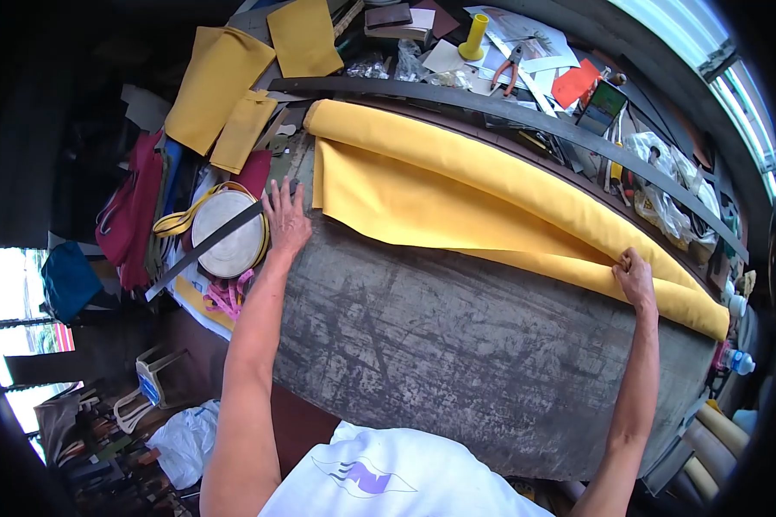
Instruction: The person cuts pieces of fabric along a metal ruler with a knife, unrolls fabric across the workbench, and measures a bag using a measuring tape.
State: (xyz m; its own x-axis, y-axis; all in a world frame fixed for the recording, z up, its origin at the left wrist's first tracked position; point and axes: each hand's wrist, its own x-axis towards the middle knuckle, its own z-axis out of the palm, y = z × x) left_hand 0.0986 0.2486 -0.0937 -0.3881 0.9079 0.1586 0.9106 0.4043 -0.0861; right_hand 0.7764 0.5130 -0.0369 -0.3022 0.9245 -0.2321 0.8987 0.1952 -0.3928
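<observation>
A roll of yellow sheet material lies across the workbench, with a loose flap folded along its near side. My right hand is closed on the edge of this flap near the roll's right end. At the left end of the bench, my left hand has its fingers over the end of a long dark flat strip, which slants down to the left across a round tin lid. The underside of that grip is hidden. A yellow-and-black band loops around the tin.
The scuffed grey bench top spreads before me. A long dark bar lies behind the roll, with pliers, a yellow spool and plastic bags beyond. Yellow pieces are piled at upper left. A white chair stands lower left.
</observation>
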